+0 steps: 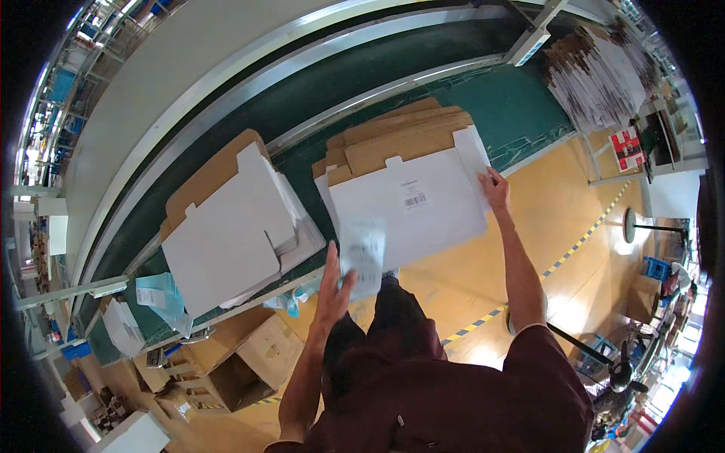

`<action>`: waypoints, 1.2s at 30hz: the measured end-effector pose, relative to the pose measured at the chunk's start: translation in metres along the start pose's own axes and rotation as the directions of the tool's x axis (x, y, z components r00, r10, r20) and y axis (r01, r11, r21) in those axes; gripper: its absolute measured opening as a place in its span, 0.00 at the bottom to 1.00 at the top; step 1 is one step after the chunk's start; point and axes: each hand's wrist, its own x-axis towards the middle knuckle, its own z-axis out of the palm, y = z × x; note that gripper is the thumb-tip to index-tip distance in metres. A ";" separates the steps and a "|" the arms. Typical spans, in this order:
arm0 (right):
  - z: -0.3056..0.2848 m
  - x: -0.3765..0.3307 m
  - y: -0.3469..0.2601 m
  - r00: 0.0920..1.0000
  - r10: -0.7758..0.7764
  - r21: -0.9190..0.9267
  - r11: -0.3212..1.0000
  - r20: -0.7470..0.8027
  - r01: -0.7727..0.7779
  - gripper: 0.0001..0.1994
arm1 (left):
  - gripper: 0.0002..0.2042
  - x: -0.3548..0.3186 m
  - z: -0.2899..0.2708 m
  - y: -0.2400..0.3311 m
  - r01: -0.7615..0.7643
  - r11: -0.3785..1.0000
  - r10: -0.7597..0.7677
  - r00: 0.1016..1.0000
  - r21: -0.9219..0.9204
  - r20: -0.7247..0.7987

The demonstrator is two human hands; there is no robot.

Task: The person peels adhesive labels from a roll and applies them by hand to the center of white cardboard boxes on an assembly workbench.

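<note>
My left hand (333,281) holds a blurred white paper sheet (363,253) just below the table edge, thumb and fingers pinching its lower left side. A flat white cardboard box blank (411,205) lies on a stack of brown flattened cartons (400,134) on the green table (521,106). At the blank's right edge, my right hand (496,189) rests with its fingers on the side flap. A second pile of white flat blanks (226,234) lies to the left.
Open brown cartons (249,362) stand on the floor at lower left. A blue-white packet (160,296) sits on the table's left end. Stacked paper bundles (596,75) fill the upper right. A yellow floor with a striped line (529,279) extends right.
</note>
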 end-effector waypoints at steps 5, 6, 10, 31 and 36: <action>0.027 0.010 -0.045 0.957 -0.240 -0.380 0.910 -0.163 0.163 0.32 | 0.27 0.086 -0.005 -0.078 0.219 0.975 -0.211 0.964 0.031 -0.161; 0.031 0.016 -0.047 0.892 -0.402 -0.642 0.744 -0.209 0.185 0.33 | 0.26 0.095 -0.005 -0.079 0.286 0.938 -0.321 0.930 -0.195 -0.182; 0.053 0.039 -0.035 0.977 -0.184 -0.225 0.962 -0.104 0.157 0.38 | 0.20 0.113 0.015 -0.079 0.123 0.888 -0.251 0.937 -0.443 -0.242; 0.111 -0.317 -0.369 0.368 -0.526 0.599 0.792 0.767 -0.118 0.13 | 0.12 -0.122 -0.104 0.071 0.070 0.988 -0.111 0.942 -0.138 -0.318; 0.160 -0.365 -0.413 0.408 -0.558 0.488 0.830 0.722 0.271 0.13 | 0.05 -0.134 -0.169 0.058 0.006 0.978 -0.118 0.842 -0.210 -0.526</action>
